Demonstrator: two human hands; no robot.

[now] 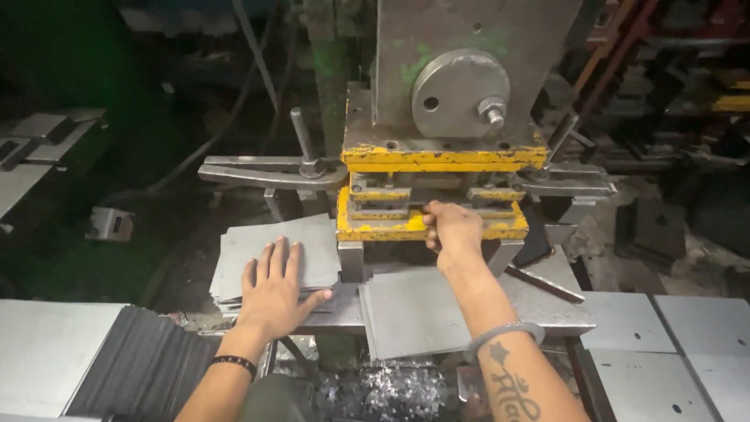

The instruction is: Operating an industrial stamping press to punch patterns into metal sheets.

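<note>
Punch press (461,86), yellow die block (375,227) at centre. Sheet-metal blank stack (312,242) on desk (547,309), left hand (273,293) flat, open, steadying it. Right hand (453,228) closed at die, probably seating blank; grip hidden.

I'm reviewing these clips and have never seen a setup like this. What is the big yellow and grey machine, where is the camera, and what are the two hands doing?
The single view comes from a camera on the person's head, looking down at their own arms. The machine is a heavy metal press with worn yellow plates. The right hand reaches into the gap between the yellow plates, fingers curled at its edge; what it grips is hidden. The left hand lies flat, palm down, on a stack of thin grey metal sheets. Another grey sheet rests on the press bed. More sheets are stacked at lower left.
</note>
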